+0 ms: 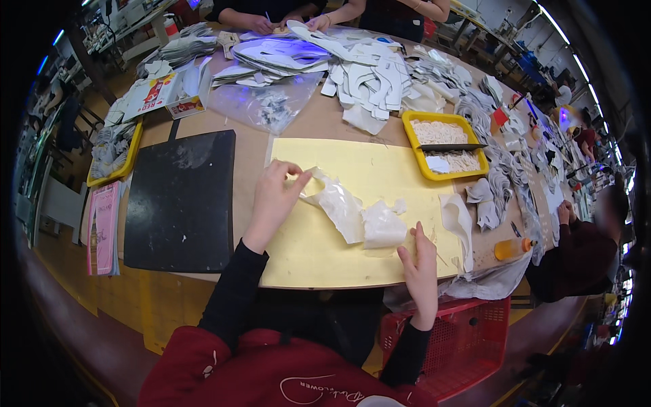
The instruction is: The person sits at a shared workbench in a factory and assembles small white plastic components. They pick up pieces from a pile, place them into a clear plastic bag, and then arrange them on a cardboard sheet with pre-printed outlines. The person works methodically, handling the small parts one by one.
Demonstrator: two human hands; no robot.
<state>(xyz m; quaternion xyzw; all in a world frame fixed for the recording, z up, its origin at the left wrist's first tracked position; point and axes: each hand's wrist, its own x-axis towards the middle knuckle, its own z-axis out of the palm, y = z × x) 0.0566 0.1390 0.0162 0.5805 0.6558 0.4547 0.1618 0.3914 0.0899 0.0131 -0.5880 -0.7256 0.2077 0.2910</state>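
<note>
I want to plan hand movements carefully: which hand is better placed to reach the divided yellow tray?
Probably the right hand: it looks empty and nearer to the divided yellow tray, while the left hand, farther away, seems to pinch a glossy white sheet.

Bare left hand [272, 197] reaches further forward than the right, back of hand up, thumb and index tips pinched together, pointing right. Black-sleeved left forearm [234, 288] angles forward and right, wrist bare. Bare right hand [422, 268] has thumb and fingers apart, fingers pointing forward. Black-sleeved right forearm [407, 353] angles forward, slightly right. Hands well apart.
</note>
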